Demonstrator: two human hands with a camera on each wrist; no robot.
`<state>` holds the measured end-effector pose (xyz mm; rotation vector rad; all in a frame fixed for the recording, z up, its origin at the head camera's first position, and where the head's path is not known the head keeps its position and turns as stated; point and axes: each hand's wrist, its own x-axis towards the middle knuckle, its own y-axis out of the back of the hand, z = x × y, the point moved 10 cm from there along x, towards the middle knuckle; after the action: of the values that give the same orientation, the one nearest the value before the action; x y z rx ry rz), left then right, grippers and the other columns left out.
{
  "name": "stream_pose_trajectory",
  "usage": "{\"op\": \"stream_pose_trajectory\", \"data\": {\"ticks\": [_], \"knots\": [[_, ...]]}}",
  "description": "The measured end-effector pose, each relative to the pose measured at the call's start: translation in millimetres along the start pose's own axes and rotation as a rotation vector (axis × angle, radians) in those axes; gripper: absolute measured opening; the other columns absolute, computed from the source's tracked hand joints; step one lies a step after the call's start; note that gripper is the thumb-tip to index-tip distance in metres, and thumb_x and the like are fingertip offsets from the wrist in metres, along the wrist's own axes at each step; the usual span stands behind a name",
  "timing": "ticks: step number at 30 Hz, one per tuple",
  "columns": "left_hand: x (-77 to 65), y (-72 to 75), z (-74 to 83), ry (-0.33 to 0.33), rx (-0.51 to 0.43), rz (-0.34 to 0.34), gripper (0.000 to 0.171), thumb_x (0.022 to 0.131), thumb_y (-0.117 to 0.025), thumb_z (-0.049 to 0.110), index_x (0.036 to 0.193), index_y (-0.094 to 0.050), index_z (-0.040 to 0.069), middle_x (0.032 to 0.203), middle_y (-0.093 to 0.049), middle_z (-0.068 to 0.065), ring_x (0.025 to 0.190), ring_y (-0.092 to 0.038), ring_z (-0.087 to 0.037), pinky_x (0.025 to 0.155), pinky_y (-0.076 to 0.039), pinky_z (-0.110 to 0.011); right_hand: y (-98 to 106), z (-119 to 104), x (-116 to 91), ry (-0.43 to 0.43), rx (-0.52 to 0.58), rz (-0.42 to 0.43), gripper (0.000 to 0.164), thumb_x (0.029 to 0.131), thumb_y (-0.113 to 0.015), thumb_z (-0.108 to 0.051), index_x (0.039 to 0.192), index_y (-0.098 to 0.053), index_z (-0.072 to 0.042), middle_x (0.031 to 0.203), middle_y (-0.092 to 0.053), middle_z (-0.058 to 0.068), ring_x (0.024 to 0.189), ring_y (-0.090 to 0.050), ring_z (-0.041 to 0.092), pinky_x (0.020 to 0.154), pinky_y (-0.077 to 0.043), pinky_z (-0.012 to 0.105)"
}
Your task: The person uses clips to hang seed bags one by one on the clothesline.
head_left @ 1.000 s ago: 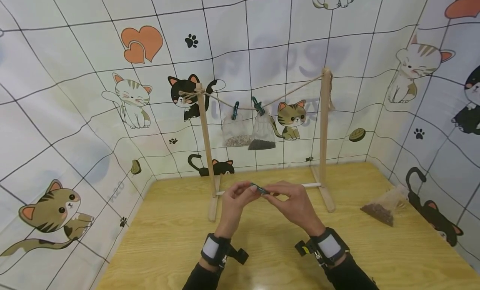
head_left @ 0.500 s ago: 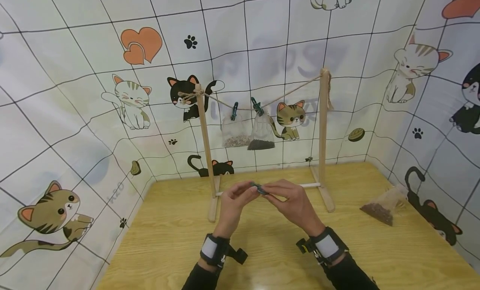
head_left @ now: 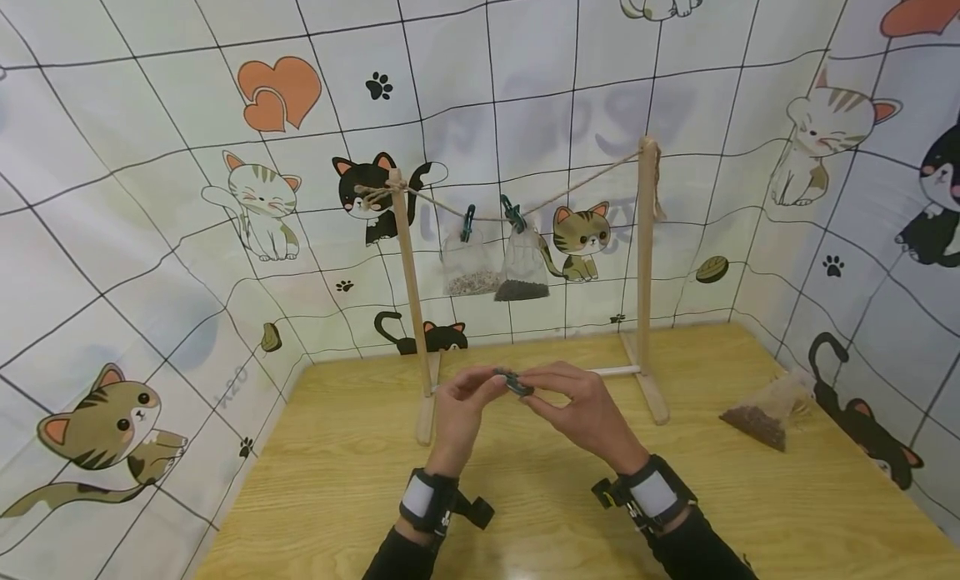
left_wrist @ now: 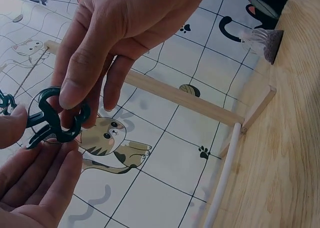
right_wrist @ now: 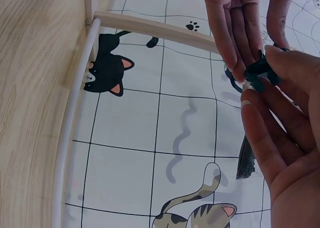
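A dark green plastic clip (head_left: pixel 513 382) is held between both hands, a little above the table (head_left: pixel 360 488). The left hand (head_left: pixel 461 405) pinches its left end with thumb and fingers. From the other side, the right hand (head_left: pixel 588 405) pinches the right end. Close up in the left wrist view, the clip (left_wrist: pixel 52 119) shows a wide rounded head, and the right hand's thumb presses against it. The right wrist view has the clip (right_wrist: pixel 261 73) under the right thumb, partly covered by fingers.
Behind the hands stands a wooden frame (head_left: pixel 647 263) with a twine line (head_left: pixel 588 182). Two similar clips hold a bag of pale bits (head_left: pixel 472 272) and a bag of dark grains (head_left: pixel 522 280) on it. Another bag, with brown contents (head_left: pixel 757 426), lies at the table's right.
The clip has turned slightly between the fingers and shifted a little left. The right fingers have followed it. The bags and the frame have not moved.
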<state>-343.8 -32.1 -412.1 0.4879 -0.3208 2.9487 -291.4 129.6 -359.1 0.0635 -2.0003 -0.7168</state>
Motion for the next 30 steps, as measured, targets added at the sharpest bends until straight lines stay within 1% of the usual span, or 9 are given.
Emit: {"op": "stream_pose_trajectory", "data": {"ticks": [4, 7, 10, 12, 17, 20, 24, 30], "knots": [[0.2, 5.0, 4.8, -0.027, 0.04, 0.022, 0.029, 0.092, -0.077, 0.014, 0.11, -0.071, -0.007, 0.115, -0.076, -0.018, 0.095, -0.076, -0.013, 0.096, -0.061, -0.036, 0.6, 6.5, -0.5, -0.032, -0.026, -0.036, 0.041, 0.083, -0.086, -0.014, 0.122, -0.074, -0.015, 0.115, -0.077, 0.002, 0.103, -0.073, 0.019, 0.081, -0.064, 0.033], [2.2, 11.2, 5.7, -0.032, 0.064, 0.047, 0.026, 0.092, -0.076, 0.011, 0.109, -0.071, -0.008, 0.115, -0.075, -0.022, 0.092, -0.077, -0.012, 0.093, -0.062, -0.034, 6.5, 20.0, -2.2, -0.104, -0.06, -0.057, 0.048, 0.083, -0.087, -0.02, 0.128, -0.071, -0.016, 0.121, -0.075, 0.003, 0.103, -0.073, 0.02, 0.082, -0.064, 0.038], [4.3, 19.4, 5.2, -0.021, 0.101, 0.08, 0.022, 0.092, -0.075, 0.009, 0.108, -0.072, -0.006, 0.114, -0.076, -0.021, 0.089, -0.077, -0.011, 0.092, -0.062, -0.03, 18.8, 41.2, -6.2, -0.216, -0.089, -0.064, 0.054, 0.084, -0.086, -0.022, 0.134, -0.067, -0.015, 0.127, -0.072, 0.007, 0.106, -0.072, 0.025, 0.085, -0.063, 0.044], [5.4, 24.6, 5.0, -0.011, 0.125, 0.099, 0.02, 0.093, -0.074, 0.008, 0.108, -0.073, -0.005, 0.112, -0.077, -0.019, 0.088, -0.078, -0.01, 0.092, -0.062, -0.029, 30.1, 58.6, -10.9, -0.312, -0.095, -0.065, 0.056, 0.087, -0.084, -0.025, 0.137, -0.064, -0.015, 0.13, -0.07, 0.01, 0.109, -0.071, 0.03, 0.088, -0.062, 0.048], [7.9, 34.1, 9.6, -0.024, 0.155, 0.127, 0.018, 0.093, -0.073, 0.006, 0.105, -0.072, -0.007, 0.111, -0.077, -0.02, 0.086, -0.077, -0.01, 0.09, -0.062, -0.029, 59.1, 107.4, -31.7, -0.558, -0.106, -0.068, 0.061, 0.095, -0.074, -0.042, 0.146, -0.056, -0.014, 0.138, -0.064, 0.018, 0.118, -0.066, 0.041, 0.095, -0.057, 0.057], [9.0, 38.8, 11.5, -0.027, 0.179, 0.143, 0.019, 0.093, -0.073, 0.007, 0.105, -0.072, -0.007, 0.11, -0.077, -0.019, 0.087, -0.077, -0.009, 0.089, -0.063, -0.028, 75.0, 131.1, -45.5, -0.66, -0.121, -0.062, 0.069, 0.096, -0.069, -0.048, 0.15, -0.05, -0.01, 0.142, -0.059, 0.024, 0.122, -0.061, 0.046, 0.098, -0.054, 0.06], [9.6, 43.6, 11.3, -0.017, 0.208, 0.16, 0.018, 0.094, -0.072, 0.008, 0.105, -0.072, -0.006, 0.109, -0.078, -0.017, 0.087, -0.077, -0.009, 0.089, -0.062, -0.027, 93.5, 152.4, -61.6, -0.737, -0.136, -0.035, 0.076, 0.097, -0.067, -0.05, 0.155, -0.042, -0.006, 0.147, -0.051, 0.029, 0.129, -0.053, 0.049, 0.101, -0.051, 0.062], [11.8, 46.7, 10.3, -0.005, 0.194, 0.163, 0.02, 0.094, -0.072, 0.009, 0.106, -0.072, -0.007, 0.111, -0.077, -0.018, 0.089, -0.077, -0.009, 0.09, -0.062, -0.027, 122.4, 177.0, -83.3, -0.798, -0.2, 0.021, 0.081, 0.098, -0.067, -0.045, 0.158, -0.033, -0.002, 0.154, -0.041, 0.034, 0.136, -0.044, 0.054, 0.103, -0.047, 0.066]]}}
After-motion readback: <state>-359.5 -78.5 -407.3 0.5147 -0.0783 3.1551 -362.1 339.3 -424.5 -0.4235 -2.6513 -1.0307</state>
